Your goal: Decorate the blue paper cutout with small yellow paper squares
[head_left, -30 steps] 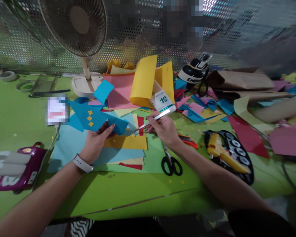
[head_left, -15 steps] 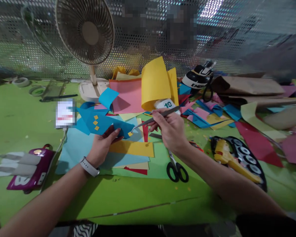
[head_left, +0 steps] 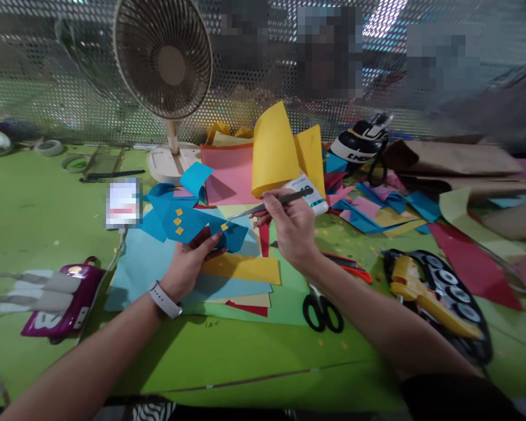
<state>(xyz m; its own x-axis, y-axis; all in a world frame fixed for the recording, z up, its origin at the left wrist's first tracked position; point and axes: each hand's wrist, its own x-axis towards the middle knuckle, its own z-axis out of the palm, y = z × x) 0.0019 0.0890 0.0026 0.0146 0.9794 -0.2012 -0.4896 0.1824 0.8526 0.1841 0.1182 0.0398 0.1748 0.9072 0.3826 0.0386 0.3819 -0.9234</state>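
On the green counter (head_left: 35, 204), a purple pouch (head_left: 65, 304) lies at the left. The left hand (head_left: 188, 263) pinches a blue paper cutout (head_left: 188, 219) dotted with small yellow squares, above stacked coloured sheets. The right hand (head_left: 291, 225) grips slim metal tweezers (head_left: 267, 206), tip at a yellow square (head_left: 224, 227). Black-handled scissors (head_left: 322, 310) and a yellow glue gun (head_left: 421, 292) lie rightward.

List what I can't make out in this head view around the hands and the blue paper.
- Tweezers: whether the tip pinches the yellow square, too small.
- Scissors: blades hidden under the right hand's forearm.
- Blue paper: near edge covered by the left hand.
- Card beside it: blurred out.
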